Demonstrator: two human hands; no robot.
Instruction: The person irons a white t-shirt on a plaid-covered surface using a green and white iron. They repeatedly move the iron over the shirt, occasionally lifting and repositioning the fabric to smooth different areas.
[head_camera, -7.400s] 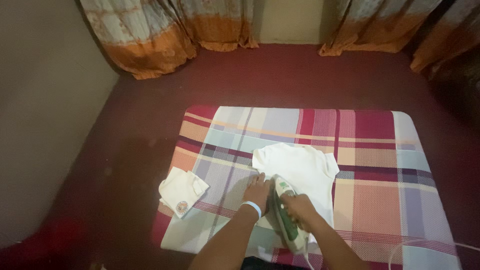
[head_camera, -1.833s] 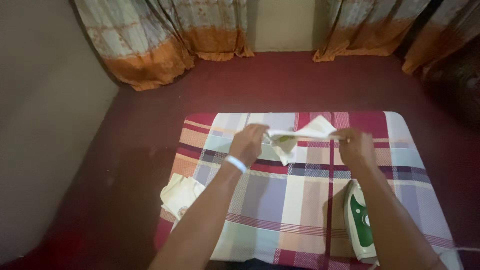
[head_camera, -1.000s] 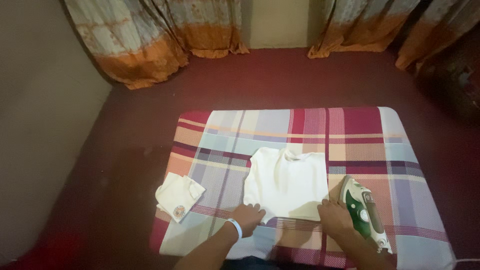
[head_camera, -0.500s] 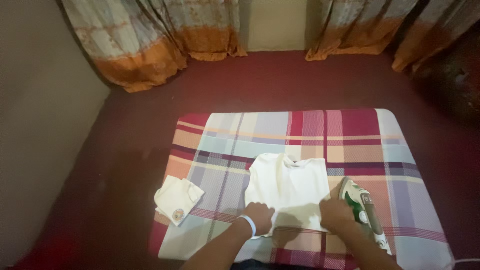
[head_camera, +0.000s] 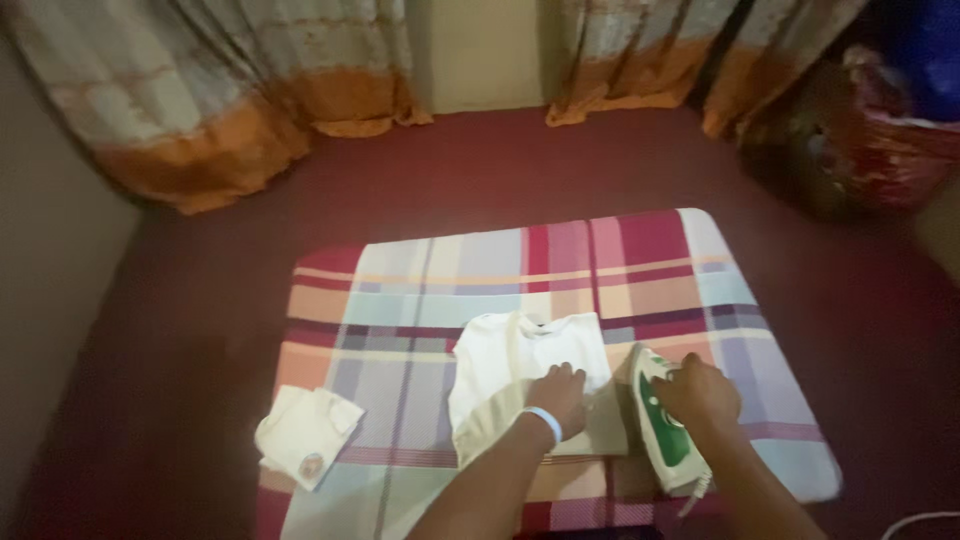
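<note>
The left hand (head_camera: 560, 392) lies flat, fingers spread, on a white shirt (head_camera: 520, 365) spread over a plaid cloth (head_camera: 420, 300). A pale band circles its wrist. The right hand (head_camera: 700, 392) closes around the handle of a green-and-white iron (head_camera: 662, 432), which sits just beside the shirt's right edge; the handle itself is hidden under the fingers. The lower part of the shirt is partly covered by the left forearm. A folded white garment (head_camera: 305, 448) with a small round badge rests near the cloth's left edge. Dark red floor (head_camera: 500, 180) surrounds the cloth, orange-hemmed curtains (head_camera: 200, 100) hang behind, and a dim, blurred heap (head_camera: 860, 130) sits at upper right.
</note>
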